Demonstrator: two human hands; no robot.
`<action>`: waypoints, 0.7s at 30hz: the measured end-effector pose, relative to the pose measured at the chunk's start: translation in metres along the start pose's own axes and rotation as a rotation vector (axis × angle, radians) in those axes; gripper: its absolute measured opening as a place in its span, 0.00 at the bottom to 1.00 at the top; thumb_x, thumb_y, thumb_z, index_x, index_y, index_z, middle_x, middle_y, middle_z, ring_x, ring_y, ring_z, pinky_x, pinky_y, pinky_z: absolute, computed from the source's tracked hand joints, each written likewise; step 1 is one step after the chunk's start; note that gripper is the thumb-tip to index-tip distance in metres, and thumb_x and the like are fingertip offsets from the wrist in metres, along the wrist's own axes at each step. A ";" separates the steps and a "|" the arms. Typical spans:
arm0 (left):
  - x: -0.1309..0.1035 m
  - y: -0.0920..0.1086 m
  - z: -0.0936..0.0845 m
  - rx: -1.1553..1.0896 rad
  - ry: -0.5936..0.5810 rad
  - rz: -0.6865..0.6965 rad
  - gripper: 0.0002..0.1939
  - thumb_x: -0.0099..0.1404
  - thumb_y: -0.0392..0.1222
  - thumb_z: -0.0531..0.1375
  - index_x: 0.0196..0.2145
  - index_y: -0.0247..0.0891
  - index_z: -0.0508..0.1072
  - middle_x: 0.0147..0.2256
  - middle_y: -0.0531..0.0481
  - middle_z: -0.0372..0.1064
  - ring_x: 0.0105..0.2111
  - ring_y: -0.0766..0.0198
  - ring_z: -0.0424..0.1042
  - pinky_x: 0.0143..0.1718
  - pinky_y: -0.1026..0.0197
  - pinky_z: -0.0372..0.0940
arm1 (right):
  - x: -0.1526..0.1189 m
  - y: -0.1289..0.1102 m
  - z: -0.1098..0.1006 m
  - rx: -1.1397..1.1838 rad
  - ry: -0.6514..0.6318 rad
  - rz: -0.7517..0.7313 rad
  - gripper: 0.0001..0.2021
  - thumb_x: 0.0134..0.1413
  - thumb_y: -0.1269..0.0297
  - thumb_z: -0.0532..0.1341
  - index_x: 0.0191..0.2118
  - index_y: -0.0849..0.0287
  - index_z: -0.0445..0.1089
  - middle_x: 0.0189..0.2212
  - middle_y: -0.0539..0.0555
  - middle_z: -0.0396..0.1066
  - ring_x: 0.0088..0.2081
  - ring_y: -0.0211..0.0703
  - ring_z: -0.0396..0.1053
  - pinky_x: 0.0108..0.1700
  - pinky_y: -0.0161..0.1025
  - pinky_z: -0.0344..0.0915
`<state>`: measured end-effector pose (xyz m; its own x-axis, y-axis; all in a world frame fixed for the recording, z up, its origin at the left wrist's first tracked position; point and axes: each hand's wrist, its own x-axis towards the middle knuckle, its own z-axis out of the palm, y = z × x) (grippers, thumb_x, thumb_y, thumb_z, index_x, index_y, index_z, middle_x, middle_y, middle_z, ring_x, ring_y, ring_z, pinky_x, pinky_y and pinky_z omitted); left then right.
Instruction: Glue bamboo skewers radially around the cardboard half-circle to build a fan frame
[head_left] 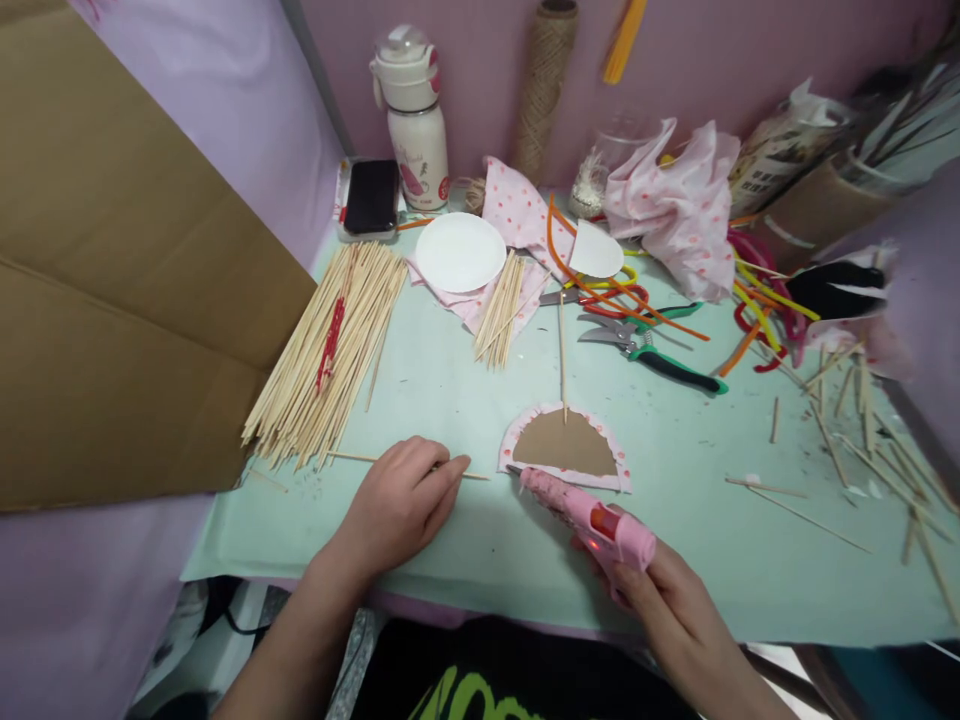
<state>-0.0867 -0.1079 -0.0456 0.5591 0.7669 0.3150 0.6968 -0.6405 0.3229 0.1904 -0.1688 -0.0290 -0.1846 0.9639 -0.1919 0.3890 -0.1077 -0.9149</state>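
Observation:
My right hand (637, 570) is wrapped round a pink hot glue gun (577, 510) with a small red light lit on its side. The gun's nozzle is at the lower left edge of a half-round cardboard piece (566, 442), which has a pink dotted fabric border. One wooden stick (563, 350) lies upward from the top of that piece, its lower end on the cardboard. To the left, my left hand (411, 495) is closed with its fingers on another thin wooden stick (474, 476), which lies crosswise and shows on both sides of the hand.
A large pile of sticks (334, 350) lies left beside a cardboard sheet (127, 270). Behind are a small stick bundle (499, 310), white disc (460, 252), pruning shears (652, 355) and bottle (416, 130). Cut stick pieces (862, 400) scatter at right.

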 end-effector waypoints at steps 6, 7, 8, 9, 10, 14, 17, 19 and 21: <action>-0.001 -0.003 0.001 0.005 -0.018 -0.049 0.11 0.65 0.25 0.52 0.36 0.38 0.70 0.31 0.48 0.70 0.33 0.60 0.66 0.35 0.57 0.62 | 0.001 -0.003 0.002 -0.002 0.001 -0.020 0.17 0.65 0.51 0.53 0.41 0.56 0.73 0.28 0.52 0.71 0.28 0.42 0.67 0.31 0.34 0.67; -0.001 -0.003 0.002 0.004 -0.016 -0.051 0.12 0.64 0.25 0.52 0.35 0.38 0.70 0.31 0.49 0.70 0.33 0.60 0.66 0.36 0.57 0.62 | 0.000 -0.003 0.002 -0.009 0.001 -0.021 0.16 0.65 0.52 0.52 0.42 0.55 0.73 0.29 0.52 0.71 0.28 0.41 0.67 0.30 0.33 0.67; -0.001 -0.003 0.002 0.004 -0.013 -0.053 0.12 0.64 0.25 0.52 0.35 0.39 0.70 0.31 0.49 0.70 0.33 0.60 0.66 0.36 0.58 0.62 | 0.000 -0.002 0.002 -0.019 0.001 -0.021 0.16 0.65 0.52 0.52 0.43 0.55 0.73 0.29 0.52 0.71 0.27 0.40 0.66 0.29 0.33 0.66; 0.000 -0.003 0.001 0.002 -0.008 -0.052 0.12 0.64 0.25 0.52 0.34 0.39 0.70 0.31 0.49 0.71 0.33 0.61 0.66 0.36 0.58 0.62 | -0.001 -0.001 0.001 -0.029 -0.002 -0.022 0.16 0.65 0.52 0.52 0.43 0.55 0.72 0.29 0.52 0.71 0.26 0.40 0.65 0.28 0.33 0.65; 0.000 -0.003 0.001 0.000 -0.004 -0.051 0.12 0.63 0.25 0.52 0.34 0.39 0.70 0.32 0.49 0.71 0.33 0.61 0.66 0.36 0.58 0.62 | -0.001 0.000 0.001 -0.037 -0.005 -0.022 0.16 0.65 0.52 0.52 0.43 0.55 0.72 0.29 0.52 0.71 0.26 0.40 0.64 0.28 0.33 0.65; 0.001 -0.003 0.002 -0.007 0.005 -0.051 0.11 0.63 0.25 0.53 0.35 0.38 0.70 0.32 0.49 0.71 0.33 0.60 0.66 0.36 0.58 0.62 | -0.001 0.000 0.002 -0.022 -0.003 -0.024 0.16 0.65 0.51 0.52 0.40 0.56 0.71 0.28 0.51 0.69 0.25 0.39 0.63 0.28 0.33 0.65; 0.001 -0.002 0.002 -0.012 0.006 -0.056 0.11 0.63 0.25 0.54 0.34 0.38 0.70 0.32 0.48 0.71 0.33 0.60 0.67 0.36 0.57 0.62 | 0.002 -0.003 0.003 0.005 -0.009 -0.023 0.17 0.65 0.50 0.52 0.34 0.56 0.70 0.27 0.51 0.67 0.27 0.40 0.64 0.31 0.34 0.66; 0.002 -0.002 0.002 -0.012 0.010 -0.059 0.11 0.63 0.25 0.54 0.34 0.38 0.70 0.32 0.48 0.71 0.33 0.60 0.67 0.36 0.57 0.62 | 0.003 -0.005 0.003 0.012 -0.023 -0.019 0.17 0.65 0.50 0.52 0.33 0.56 0.69 0.28 0.52 0.68 0.28 0.41 0.65 0.32 0.34 0.67; 0.002 -0.002 0.002 -0.013 0.015 -0.057 0.10 0.65 0.26 0.53 0.34 0.38 0.70 0.32 0.48 0.71 0.33 0.60 0.67 0.36 0.58 0.63 | 0.004 -0.007 0.003 0.010 -0.029 -0.017 0.18 0.64 0.49 0.52 0.34 0.55 0.70 0.30 0.53 0.69 0.29 0.42 0.66 0.32 0.35 0.68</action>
<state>-0.0857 -0.1052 -0.0477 0.5117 0.8015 0.3095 0.7215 -0.5965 0.3517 0.1846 -0.1647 -0.0249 -0.2174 0.9581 -0.1866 0.3766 -0.0940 -0.9216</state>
